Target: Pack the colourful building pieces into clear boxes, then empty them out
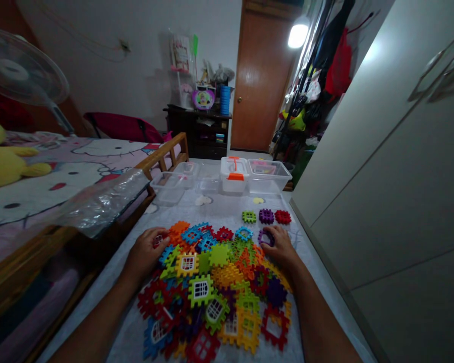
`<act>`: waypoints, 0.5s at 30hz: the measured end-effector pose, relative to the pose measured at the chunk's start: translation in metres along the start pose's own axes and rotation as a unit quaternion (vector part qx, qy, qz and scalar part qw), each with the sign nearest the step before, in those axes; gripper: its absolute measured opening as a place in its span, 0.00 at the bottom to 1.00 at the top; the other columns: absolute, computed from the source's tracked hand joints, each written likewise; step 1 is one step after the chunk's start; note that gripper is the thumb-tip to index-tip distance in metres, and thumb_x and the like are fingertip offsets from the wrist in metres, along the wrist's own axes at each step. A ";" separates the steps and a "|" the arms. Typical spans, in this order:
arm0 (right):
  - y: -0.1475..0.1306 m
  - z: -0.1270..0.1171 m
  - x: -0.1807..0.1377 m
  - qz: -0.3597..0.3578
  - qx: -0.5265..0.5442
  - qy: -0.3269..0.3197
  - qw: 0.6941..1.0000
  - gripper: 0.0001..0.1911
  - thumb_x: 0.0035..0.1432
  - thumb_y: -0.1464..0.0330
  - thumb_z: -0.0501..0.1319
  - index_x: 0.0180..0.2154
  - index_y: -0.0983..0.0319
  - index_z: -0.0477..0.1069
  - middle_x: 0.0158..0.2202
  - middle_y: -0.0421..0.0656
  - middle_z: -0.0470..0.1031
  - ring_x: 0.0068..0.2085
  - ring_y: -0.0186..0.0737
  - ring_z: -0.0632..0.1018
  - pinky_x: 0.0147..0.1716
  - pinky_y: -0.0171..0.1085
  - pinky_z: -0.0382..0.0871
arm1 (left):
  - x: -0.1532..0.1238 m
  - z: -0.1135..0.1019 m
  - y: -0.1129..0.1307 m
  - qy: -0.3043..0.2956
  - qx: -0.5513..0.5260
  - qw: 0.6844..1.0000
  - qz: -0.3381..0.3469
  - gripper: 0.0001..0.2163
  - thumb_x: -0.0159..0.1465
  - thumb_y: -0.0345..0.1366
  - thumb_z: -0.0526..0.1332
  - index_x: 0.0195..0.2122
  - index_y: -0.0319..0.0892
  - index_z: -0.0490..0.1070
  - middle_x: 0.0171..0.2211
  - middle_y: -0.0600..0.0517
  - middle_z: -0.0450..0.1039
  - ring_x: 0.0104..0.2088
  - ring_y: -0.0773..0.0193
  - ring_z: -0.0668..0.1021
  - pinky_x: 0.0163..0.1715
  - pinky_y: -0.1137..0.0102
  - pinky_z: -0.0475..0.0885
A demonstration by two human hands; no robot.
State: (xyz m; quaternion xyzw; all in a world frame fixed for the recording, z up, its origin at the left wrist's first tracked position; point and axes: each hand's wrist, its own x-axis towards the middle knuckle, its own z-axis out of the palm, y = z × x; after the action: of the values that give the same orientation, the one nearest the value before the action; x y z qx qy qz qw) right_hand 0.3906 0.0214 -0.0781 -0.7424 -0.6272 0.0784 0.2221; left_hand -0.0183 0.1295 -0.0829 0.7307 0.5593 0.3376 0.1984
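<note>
A heap of coloured plastic interlocking blocks (215,287) lies on the pale sheet in front of me. My left hand (147,252) rests at the heap's left edge, fingers curled on a small red block (158,240). My right hand (280,247) sits at the heap's upper right, fingers closed on a purple frame block (265,237). Just beyond it a green block (248,216), a purple block (266,216) and a red block (282,217) lie apart in a row.
Clear plastic boxes (269,177) and a white box with an orange latch (233,175) stand at the far end. A wooden bed frame (162,157) with a plastic bag (102,201) is on the left. A pale wardrobe (382,166) runs along the right.
</note>
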 end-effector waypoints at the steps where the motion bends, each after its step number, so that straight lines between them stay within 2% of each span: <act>1: 0.001 0.000 0.000 -0.002 0.000 0.001 1.000 0.25 0.48 0.66 0.63 0.51 0.61 0.71 0.48 0.48 0.71 0.50 0.49 0.69 0.50 0.43 0.64 | 0.000 0.000 0.000 0.000 0.001 1.000 0.000 0.16 0.57 0.50 0.56 0.36 0.44 0.74 0.42 0.47 0.74 0.44 0.55 0.77 0.49 0.62 0.71; 8: 0.004 0.004 0.000 -0.010 0.007 0.008 1.000 0.24 0.48 0.65 0.63 0.50 0.57 0.72 0.49 0.46 0.70 0.50 0.49 0.69 0.50 0.45 0.64 | -0.001 -0.001 -0.001 -0.008 -0.001 1.000 0.000 0.16 0.58 0.50 0.57 0.37 0.44 0.74 0.43 0.47 0.74 0.45 0.54 0.76 0.50 0.61 0.71; 15: 0.001 0.000 0.001 -0.001 0.009 -0.002 1.000 0.25 0.49 0.65 0.63 0.51 0.59 0.71 0.49 0.47 0.70 0.51 0.49 0.69 0.52 0.46 0.62 | 0.000 0.000 0.000 -0.004 0.007 1.000 0.003 0.16 0.58 0.49 0.57 0.37 0.44 0.74 0.43 0.47 0.74 0.44 0.54 0.76 0.48 0.62 0.72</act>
State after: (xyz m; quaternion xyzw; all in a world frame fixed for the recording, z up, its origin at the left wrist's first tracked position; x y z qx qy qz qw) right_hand 0.3917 0.0219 -0.0787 -0.7393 -0.6280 0.0857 0.2276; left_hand -0.0187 0.1290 -0.0827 0.7352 0.5587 0.3311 0.1942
